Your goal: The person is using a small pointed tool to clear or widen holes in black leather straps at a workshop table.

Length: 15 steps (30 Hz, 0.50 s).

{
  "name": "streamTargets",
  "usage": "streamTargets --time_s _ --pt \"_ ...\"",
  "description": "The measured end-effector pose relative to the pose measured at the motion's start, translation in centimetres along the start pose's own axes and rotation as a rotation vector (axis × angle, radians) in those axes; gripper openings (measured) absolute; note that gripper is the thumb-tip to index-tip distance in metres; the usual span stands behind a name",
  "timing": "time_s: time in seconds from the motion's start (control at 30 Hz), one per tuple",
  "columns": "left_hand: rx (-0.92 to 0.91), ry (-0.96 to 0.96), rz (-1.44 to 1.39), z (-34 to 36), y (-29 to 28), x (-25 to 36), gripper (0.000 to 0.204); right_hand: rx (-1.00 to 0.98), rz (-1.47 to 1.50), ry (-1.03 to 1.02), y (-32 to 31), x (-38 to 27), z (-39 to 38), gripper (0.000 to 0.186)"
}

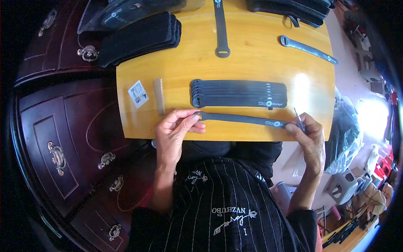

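A dark grey hook-and-loop strap [235, 119] is stretched level along the near edge of the yellow table. My left hand [172, 132] pinches its slotted end between thumb and fingers. At the other end, my right hand [310, 138] is closed on the strap near its white print. A slim, pointed tool [298, 118] stands up from the fingers of that same hand; its exact kind is unclear. Just beyond the held strap lies a fanned row of matching straps [235, 92], overlapping, slotted ends to the left.
One loose strap [221, 33] lies at the far middle, another [308, 49] at the far right. Black stacked strips [142, 40] sit far left, more dark straps [291, 11] far right. A white label [138, 94] and beige strip [158, 95] lie left. Dark drawers [58, 151] flank the table.
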<state>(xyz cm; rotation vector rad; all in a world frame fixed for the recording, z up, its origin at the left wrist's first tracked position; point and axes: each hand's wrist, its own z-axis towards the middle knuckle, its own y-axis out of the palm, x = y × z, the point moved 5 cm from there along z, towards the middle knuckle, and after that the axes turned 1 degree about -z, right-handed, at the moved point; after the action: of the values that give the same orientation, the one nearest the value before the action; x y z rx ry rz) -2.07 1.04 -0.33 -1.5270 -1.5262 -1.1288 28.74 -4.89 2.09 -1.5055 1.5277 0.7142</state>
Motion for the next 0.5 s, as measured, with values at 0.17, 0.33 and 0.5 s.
streamTargets --time_s 0.17,0.33,0.5 --pt "-0.012 0.0 0.041 0.0 0.3 -0.2 0.013 -0.012 -0.03 0.014 0.1 0.0 0.1 0.017" --pt "0.148 0.258 0.318 0.3 0.9 0.5 0.014 0.002 -0.045 -0.004 0.4 0.1 0.4 0.017" --pt "0.228 0.308 0.377 0.5 1.1 0.6 0.012 0.007 -0.072 -0.013 0.6 0.0 0.7 0.017"
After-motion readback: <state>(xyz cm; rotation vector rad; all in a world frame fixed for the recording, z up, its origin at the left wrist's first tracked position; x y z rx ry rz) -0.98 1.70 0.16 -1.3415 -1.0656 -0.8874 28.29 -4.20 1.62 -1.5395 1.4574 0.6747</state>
